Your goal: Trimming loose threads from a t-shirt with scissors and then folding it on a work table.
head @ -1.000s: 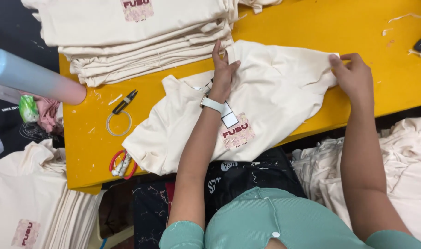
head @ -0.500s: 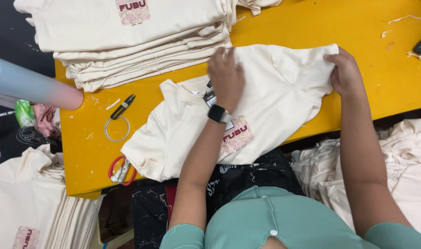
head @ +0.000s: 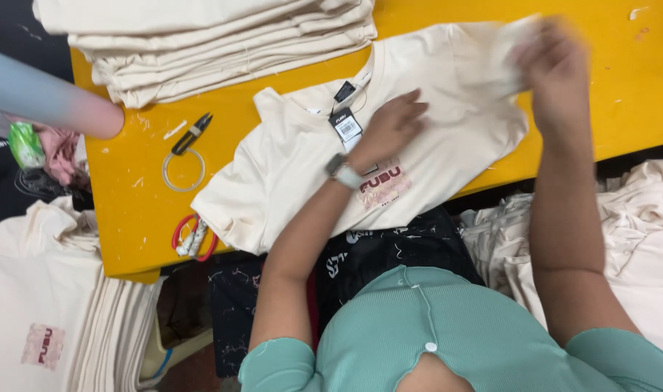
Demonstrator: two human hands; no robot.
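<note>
A: Position of the shirt [head: 433,138]?

B: Cream shirt, flat on the yellow table [head: 128,232], print side up; its long axis runs from the near left edge of the table up to the far right; the neck lies near the middle, towards the far side; one lower corner overhangs the table's near edge.

A: Hands?

B: Left hand [head: 389,129] rests flat on the middle of the shirt, fingers spread and loose, gripping nothing, pressing the cloth down; a watch [head: 344,173] sits on that wrist. Right hand [head: 556,62] is over the shirt's far right end, blurred; it appears to pinch a fold of cloth lifted off the table, though I cannot tell how firmly.

A: Which hand is nearer the fold?

B: The right; the left sits inward of it, towards the neck.

A: Labels?

B: A black rectangular hang tag [head: 347,125] with a white panel lies at the neck, just beside the left fingertips; a reddish printed patch [head: 382,185] sits on the chest, partly under the left wrist.

A: Surroundings?

B: A stack [head: 223,43] of folded cream shirts at the far left of the table; black snips [head: 192,133] touching a white ring [head: 183,170]; a red-handled tool [head: 192,236] at the near edge; further cream shirts piled below the table on both sides.
</note>
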